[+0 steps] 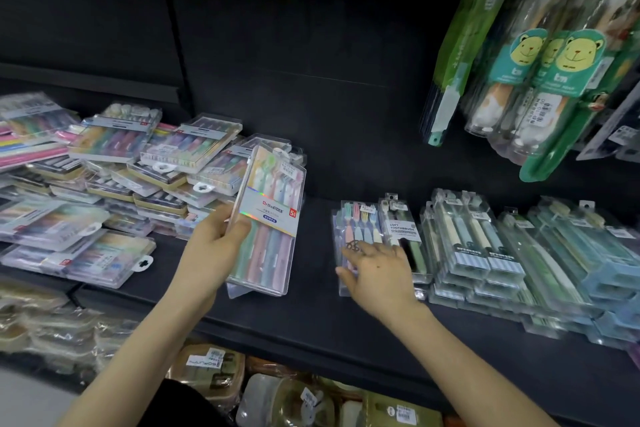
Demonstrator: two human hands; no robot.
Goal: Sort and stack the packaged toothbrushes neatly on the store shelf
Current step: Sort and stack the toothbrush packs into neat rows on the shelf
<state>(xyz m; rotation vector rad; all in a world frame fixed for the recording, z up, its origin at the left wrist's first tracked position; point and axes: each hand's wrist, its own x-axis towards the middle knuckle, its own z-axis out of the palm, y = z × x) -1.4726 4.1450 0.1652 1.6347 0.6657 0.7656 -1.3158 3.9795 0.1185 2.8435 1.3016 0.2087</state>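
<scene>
Fingers (238, 225) of the left hand (211, 246) grip a clear pastel toothbrush pack (273, 239) marked "5"; the right hand (377, 274) lies flat, fingers straight, on a small pastel pack (358, 224) beside the "SOFT TOOTHBRUSH" pack (401, 227).

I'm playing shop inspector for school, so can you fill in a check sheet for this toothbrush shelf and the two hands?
Surface: black shelf, bare in the middle between the piles.
Job's things: five-brush pack held, tilted; small pastel pack lying flat; tidy rows to its right.
Clutter: jumbled heap of packs at the left.
Hands: left hand grips the five-brush pack; right hand rests with spread fingers on the small pastel pack.
Cables: nothing seen.
Surroundings: bear-label packs hanging above right; wrapped goods on the shelf below.
</scene>
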